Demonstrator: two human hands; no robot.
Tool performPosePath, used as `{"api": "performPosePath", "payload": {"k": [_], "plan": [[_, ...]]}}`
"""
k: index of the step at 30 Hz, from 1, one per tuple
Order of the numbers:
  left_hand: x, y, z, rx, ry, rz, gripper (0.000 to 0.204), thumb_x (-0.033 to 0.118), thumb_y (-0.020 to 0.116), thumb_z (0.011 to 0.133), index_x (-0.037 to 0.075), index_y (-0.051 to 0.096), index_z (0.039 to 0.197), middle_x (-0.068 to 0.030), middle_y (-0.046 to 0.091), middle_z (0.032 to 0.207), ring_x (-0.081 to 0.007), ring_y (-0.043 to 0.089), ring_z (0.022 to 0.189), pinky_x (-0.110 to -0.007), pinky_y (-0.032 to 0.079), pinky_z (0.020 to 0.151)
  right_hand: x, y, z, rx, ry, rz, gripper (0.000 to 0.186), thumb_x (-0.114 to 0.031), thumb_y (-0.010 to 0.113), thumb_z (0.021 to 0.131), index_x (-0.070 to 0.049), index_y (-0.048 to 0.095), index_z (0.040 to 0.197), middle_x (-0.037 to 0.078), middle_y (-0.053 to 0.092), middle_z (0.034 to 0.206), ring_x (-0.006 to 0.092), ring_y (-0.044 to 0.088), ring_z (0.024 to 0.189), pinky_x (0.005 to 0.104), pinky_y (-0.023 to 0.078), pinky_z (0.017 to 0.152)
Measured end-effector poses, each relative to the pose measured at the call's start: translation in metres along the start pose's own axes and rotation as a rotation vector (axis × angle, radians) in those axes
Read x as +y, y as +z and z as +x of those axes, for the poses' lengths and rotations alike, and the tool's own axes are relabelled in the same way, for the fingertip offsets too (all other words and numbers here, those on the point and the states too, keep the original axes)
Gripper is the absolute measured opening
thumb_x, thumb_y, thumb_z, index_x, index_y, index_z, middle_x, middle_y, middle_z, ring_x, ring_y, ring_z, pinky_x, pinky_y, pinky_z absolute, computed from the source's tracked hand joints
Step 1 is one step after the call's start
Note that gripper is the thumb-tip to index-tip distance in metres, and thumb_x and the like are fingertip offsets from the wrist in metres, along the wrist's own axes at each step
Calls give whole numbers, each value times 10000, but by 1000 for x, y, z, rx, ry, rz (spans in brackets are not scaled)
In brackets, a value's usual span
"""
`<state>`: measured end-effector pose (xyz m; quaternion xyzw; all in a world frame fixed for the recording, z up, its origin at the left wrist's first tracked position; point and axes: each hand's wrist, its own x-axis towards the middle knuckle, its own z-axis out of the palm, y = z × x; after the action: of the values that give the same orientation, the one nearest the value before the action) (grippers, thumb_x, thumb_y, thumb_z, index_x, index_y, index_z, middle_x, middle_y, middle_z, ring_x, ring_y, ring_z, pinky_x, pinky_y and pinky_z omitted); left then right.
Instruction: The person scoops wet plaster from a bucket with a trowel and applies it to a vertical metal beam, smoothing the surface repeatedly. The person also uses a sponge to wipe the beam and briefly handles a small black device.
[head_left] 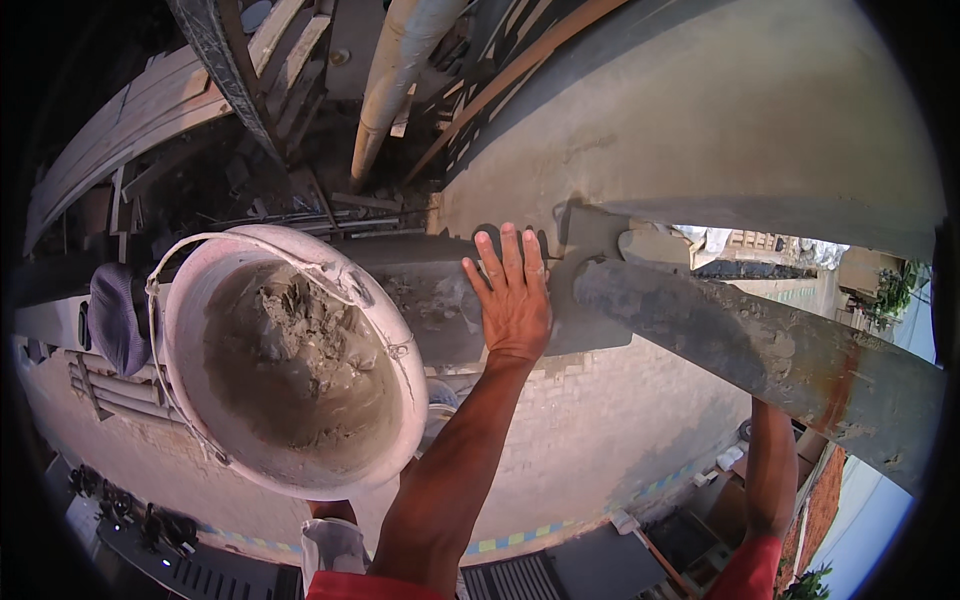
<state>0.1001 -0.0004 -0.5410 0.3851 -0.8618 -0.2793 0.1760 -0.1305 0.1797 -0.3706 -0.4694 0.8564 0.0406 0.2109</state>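
Observation:
My left hand (pixel 515 305) is stretched out, palm away from me, fingers spread, with nothing in it. It lies over a grey, mortar-smeared ledge (pixel 590 335); whether the palm touches is hard to tell. Left of it is a pale round bucket (pixel 400 400) with a rope handle, tilted toward me and part-filled with wet grey mortar (pixel 310 350). My right forearm (pixel 770 470) rises at the right and passes behind a long, flat grey board (pixel 760 345) with a rusty streak. That board hides my right hand. Its left end is close to the ledge and smeared with mortar.
A smooth plastered wall (pixel 740 110) fills the upper right. A pole (pixel 390 90), planks (pixel 130 130) and a dark post (pixel 230 75) stand beyond. Part of another person's arm (pixel 332 511) shows under the bucket. Far below lies paved ground (pixel 560 420).

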Motion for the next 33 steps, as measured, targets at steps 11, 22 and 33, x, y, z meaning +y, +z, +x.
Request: {"api": "performPosePath", "payload": {"k": [11, 22, 33], "plan": [[1, 1, 1, 7, -13, 15, 716, 122, 558, 869, 45, 144, 1449, -223, 155, 1502, -499, 74, 1377, -669, 82, 1050, -22, -20, 41, -32, -93, 53, 408, -145, 705, 736, -28, 611, 1116, 151, 581, 790, 311, 543, 768, 415, 430, 702], [3, 3, 1, 18, -9, 27, 733, 115, 574, 858, 49, 147, 1450, -224, 171, 1497, -498, 77, 1377, -668, 91, 1049, -16, -23, 44, -103, -67, 7, 359, -126, 683, 753, -23, 613, 1090, 138, 567, 760, 293, 550, 720, 409, 423, 653], [4, 3, 3, 24, -10, 36, 740, 113, 584, 854, 48, 149, 1449, -229, 193, 1485, -504, 93, 1371, -666, 98, 1050, -3, 7, 14, -125, 184, 214, 401, -197, 655, 797, -39, 587, 1158, 161, 594, 887, 286, 599, 816, 379, 460, 722]]}}
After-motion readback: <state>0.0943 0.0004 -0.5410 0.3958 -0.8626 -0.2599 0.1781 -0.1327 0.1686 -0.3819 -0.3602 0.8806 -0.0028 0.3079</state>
